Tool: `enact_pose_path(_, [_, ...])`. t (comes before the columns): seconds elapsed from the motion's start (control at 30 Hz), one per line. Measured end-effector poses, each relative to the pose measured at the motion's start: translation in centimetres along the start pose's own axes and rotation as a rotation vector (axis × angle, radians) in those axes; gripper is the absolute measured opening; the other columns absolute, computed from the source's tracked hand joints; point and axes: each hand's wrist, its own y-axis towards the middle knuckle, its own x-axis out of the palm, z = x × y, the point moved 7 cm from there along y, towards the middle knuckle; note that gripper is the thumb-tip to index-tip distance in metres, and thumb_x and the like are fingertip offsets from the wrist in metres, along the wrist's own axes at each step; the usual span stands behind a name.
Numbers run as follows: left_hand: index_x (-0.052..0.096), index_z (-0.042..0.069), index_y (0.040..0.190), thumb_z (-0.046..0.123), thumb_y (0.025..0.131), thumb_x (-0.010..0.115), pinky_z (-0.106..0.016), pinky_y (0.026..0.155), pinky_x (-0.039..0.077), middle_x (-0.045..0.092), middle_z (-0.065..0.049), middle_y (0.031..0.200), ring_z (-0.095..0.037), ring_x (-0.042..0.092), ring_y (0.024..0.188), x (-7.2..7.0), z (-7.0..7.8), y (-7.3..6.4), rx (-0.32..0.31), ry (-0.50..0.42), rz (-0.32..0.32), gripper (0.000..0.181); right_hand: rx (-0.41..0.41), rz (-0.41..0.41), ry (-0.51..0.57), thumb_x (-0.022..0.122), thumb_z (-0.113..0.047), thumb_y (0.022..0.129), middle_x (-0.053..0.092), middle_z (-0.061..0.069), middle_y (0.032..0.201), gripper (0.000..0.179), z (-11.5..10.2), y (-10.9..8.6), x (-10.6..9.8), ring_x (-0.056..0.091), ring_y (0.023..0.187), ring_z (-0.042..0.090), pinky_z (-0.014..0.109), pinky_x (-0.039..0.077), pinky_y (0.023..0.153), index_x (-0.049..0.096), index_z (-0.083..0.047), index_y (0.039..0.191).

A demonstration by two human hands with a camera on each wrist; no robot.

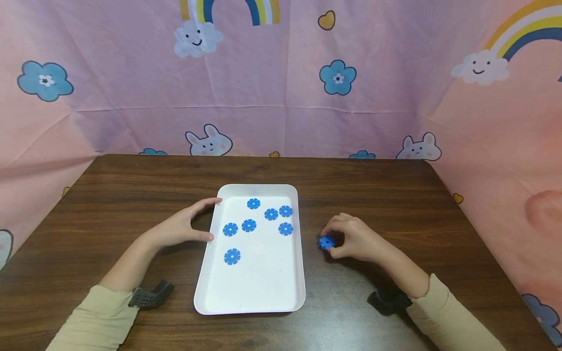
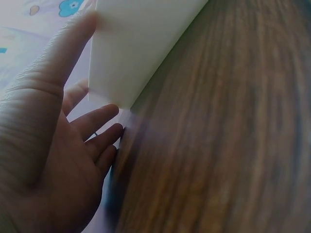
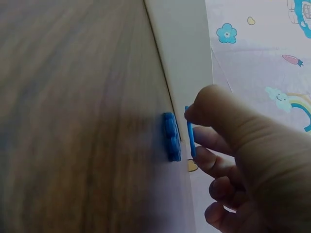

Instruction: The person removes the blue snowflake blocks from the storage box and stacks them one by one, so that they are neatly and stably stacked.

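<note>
my right hand is pinched together on a blue disc, thumb on one face and fingertips on the other, to the right of the white tray and well apart from it. just beneath that disc, on the brown table, lies a blue piece; it shows side-on and blurred, so it may be several discs stacked. my left hand is spread, thumb and index finger well apart and both touching the tray's left rim.

inside the tray seven more discs lie flat, apart from one another or nearly touching. one is near the far wall, three are toward the right wall, two sit side by side left of the middle, and one lies nearer to me on the left. the near part of the floor is bare white.

pale sleeves cover my forearms, and a printed cloth hangs behind the table.
</note>
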Motion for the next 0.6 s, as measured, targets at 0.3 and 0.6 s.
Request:
enact_pose_path(0.3, [0.034,0.026,0.146,0.032,0.074,0.083,-0.070,0.099,0.022,0.026,-0.014,0.152,-0.039,0.022,0.137,0.04,0.01,-0.01,-0.005,-0.004,0.001,0.088,-0.020,0.030,-0.014,0.080,-0.018,0.069,0.065,-0.008,0.093,0.026,-0.01,0.15,0.11,0.054,0.086,0.011,0.030,0.050,0.072,0.073,-0.012,0.094])
enact_pose_path(0.6, [0.034,0.025,0.147,0.032,0.074,0.082,-0.070,0.099,0.021,0.026,-0.015,0.152,-0.040,0.021,0.137,0.07,0.01,-0.05,-0.003,0.006,0.001,0.088,0.002,0.033,-0.012,0.080,-0.018,0.070,0.065,-0.008,0.092,0.025,0.10,0.24,0.46,0.054,0.086,0.011,0.030,0.050,0.073,0.073,-0.013,0.094])
